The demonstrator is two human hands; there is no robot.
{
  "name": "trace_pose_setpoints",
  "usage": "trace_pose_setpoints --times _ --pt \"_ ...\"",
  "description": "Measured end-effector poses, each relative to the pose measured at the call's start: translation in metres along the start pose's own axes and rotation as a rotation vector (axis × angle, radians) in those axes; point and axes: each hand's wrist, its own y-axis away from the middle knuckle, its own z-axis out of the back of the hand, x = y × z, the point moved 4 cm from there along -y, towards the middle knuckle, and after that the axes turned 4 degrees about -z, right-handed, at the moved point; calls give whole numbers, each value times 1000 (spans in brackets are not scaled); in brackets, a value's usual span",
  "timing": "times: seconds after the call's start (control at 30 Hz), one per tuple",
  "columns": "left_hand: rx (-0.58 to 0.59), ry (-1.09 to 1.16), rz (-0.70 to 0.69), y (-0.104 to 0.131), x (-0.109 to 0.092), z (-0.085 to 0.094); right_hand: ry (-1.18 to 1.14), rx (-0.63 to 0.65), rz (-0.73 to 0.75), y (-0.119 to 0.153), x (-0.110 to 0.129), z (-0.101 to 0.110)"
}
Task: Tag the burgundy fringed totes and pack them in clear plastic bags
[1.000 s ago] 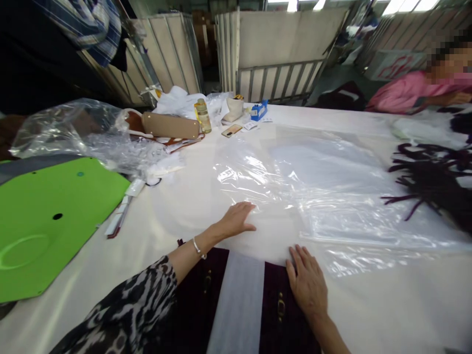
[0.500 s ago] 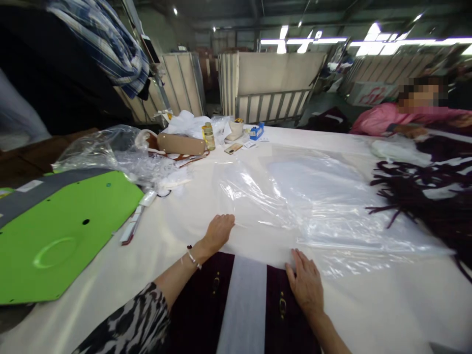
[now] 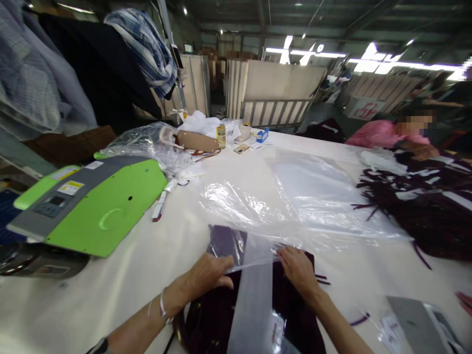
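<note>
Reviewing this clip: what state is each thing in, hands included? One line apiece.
Dark maroon fabric: laid out, with a long pale strip between its dark sides.
Clear plastic film: spread over the fabric's far end.
Left hand: at the film's near edge; grip unclear.
Right hand: at that edge too; grip unclear.
Green-and-grey angular machine: small display looks dark.
Gold rectangular phone: lying flat.
Yellowish cylindrical bottle: upright.

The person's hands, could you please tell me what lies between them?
In the head view, a pale strip on the dark garment lies between the left hand and the right hand, with clear plastic over its far end.
</note>
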Motion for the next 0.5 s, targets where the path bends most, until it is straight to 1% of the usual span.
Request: trace_pose_setpoints --times 0.07,0.1,0.13,0.17,0.2,0.23,0.27,0.3,0.33,0.37,0.4,0.43,0.47,0.5 --pt "32 -39 12 30 16 1 60 38 36 13 -11 16" --pt "28 -68 31 41 26 5 81 63 60 15 -16 27" --pt "9 -98 66 48 38 13 104 86 80 14 -23 39" --pt "-22 -123 112 51 50 25 132 106 86 7 -30 54" --pt "-66 -144 176 48 64 45 169 115 71 -4 -38 73" --pt "-129 -145 226 41 76 70 211 104 39 -22 -47 96" --pt "-198 -152 262 30 86 102 258 65 -19 -43 -57 124" --pt "-281 -167 280 15 93 140 306 -19 -108 -68 -66 158" --pt "-389 -185 307 0 97 182 335 -130 -193 -92 -72 198" --pt "-537 -191 341 -13 98 228 342 -247 -247 -116 -75 241" --pt "-703 -180 345 -25 95 274 341 -371 -276 -135 -75 285" --pt "-882 -147 320 -33 88 318 330 -489 -283 -150 -73 329" --pt "-1048 -102 282 -38 79 358 323 -599 -296 -159 -71 369" --pt "-1127 -92 261 -42 70 391 336 -685 -283 -163 -70 404"
